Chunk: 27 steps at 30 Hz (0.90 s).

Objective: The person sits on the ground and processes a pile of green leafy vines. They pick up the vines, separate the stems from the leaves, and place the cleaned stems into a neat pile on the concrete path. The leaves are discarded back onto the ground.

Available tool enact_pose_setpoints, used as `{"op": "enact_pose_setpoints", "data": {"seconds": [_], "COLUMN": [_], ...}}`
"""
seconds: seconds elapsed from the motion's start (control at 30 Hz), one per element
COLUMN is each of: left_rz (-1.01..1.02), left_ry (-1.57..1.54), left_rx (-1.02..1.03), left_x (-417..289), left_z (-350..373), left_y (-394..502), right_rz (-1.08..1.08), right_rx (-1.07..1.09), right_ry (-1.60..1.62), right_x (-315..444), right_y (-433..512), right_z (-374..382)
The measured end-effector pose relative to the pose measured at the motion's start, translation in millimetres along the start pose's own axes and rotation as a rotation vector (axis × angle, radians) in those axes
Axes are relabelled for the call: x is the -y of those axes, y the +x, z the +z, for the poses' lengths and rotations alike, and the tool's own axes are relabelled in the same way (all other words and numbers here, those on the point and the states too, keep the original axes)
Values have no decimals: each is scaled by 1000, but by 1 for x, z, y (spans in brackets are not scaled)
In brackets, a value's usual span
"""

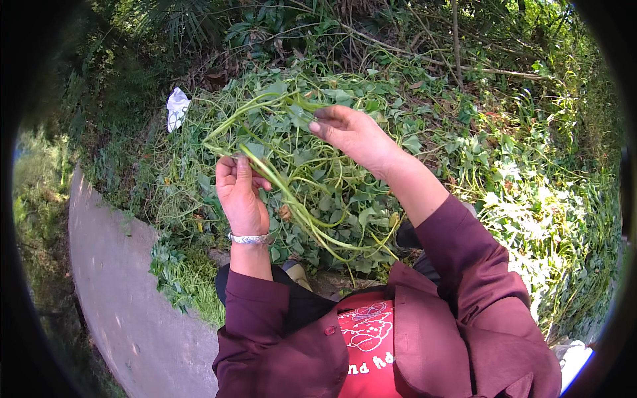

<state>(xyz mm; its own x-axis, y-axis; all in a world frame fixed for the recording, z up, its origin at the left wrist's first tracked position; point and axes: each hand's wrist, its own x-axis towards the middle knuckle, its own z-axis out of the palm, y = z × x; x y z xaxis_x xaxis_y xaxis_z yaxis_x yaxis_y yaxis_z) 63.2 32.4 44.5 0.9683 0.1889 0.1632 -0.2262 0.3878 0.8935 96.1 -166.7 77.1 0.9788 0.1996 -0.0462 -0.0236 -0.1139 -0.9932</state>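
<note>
My left hand, with a silver bracelet at the wrist, pinches a bundle of long green vine stems between thumb and fingers. The stems trail from it down to the right, towards my lap. From just above that hand, more of the stems bend up and across to my right hand, whose thumb and fingers close on their leafy part. Beneath both hands lies a broad heap of cut leafy vines, with heart-shaped leaves and tangled stalks.
A concrete path curves along the left. A pile of green stalks lies at its edge. A white bag or cloth rests at the heap's upper left. Another white item is at lower right. Shrubs and thin branches stand beyond.
</note>
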Motion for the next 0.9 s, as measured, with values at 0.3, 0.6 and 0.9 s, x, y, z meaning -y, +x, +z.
{"op": "enact_pose_setpoints", "data": {"seconds": [0.3, 0.6, 0.9], "left_rz": [-260, -57, -26], "left_ry": [264, 768, 794], "left_rx": [56, 236, 292], "left_x": [29, 37, 43], "left_z": [-2, 9, 11], "left_y": [-3, -12, -15], "right_rz": [-56, 460, 660], "right_rx": [-62, 170, 269], "right_ry": [-99, 347, 857], "right_x": [-42, -42, -64], "right_y": [-2, -17, -25], "right_z": [26, 23, 9]}}
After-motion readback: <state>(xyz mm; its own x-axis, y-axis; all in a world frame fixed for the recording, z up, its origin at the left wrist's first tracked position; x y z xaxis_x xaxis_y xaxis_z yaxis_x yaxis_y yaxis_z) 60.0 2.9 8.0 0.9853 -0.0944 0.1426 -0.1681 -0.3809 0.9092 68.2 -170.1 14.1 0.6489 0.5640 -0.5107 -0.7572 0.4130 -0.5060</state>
